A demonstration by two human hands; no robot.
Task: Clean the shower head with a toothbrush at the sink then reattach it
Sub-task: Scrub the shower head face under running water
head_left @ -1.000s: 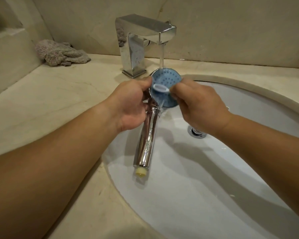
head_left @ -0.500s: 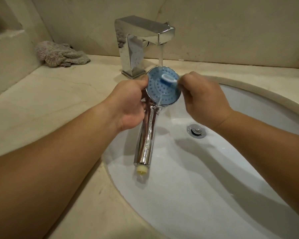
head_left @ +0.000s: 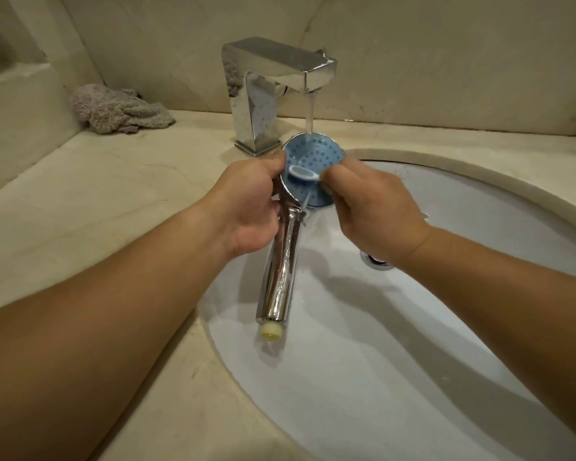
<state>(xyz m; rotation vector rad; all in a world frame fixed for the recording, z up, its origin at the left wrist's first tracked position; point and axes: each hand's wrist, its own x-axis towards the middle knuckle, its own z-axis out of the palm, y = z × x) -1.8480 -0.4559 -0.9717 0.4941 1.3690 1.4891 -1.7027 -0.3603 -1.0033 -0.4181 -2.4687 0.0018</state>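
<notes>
Head view: shower head scrubbed under the running tap

Head camera looks down over a beige stone worktop [head_left: 90, 201] with a crumpled grey cloth [head_left: 120, 109] lying at its far left corner against the wall. Right of the cloth stands a square chrome tap [head_left: 266, 91], and a thin stream of water [head_left: 309, 113] falls from its spout onto the top edge of the shower head [head_left: 313, 161]. The left hand [head_left: 246, 207] curls its fingers round the neck of the shower head where the round face meets the chrome handle, holding it over the white sink [head_left: 413, 361] with the blue nozzle face tilted up toward the camera. The handle slopes down and toward the viewer, ending in a pale yellow threaded fitting above the basin's near left side. Across the lower middle of the blue face lies the head of a toothbrush [head_left: 301, 174], white with a blue edge, touching the nozzles. The right hand [head_left: 376, 207] pinches the brush just beside the shower head's right rim; its fingers are bunched, and the brush's handle seems to be hidden inside the grip. Water runs off the lower edge of the face into the basin. Further right, the chrome drain [head_left: 378, 261] shows partly behind the right wrist.
</notes>
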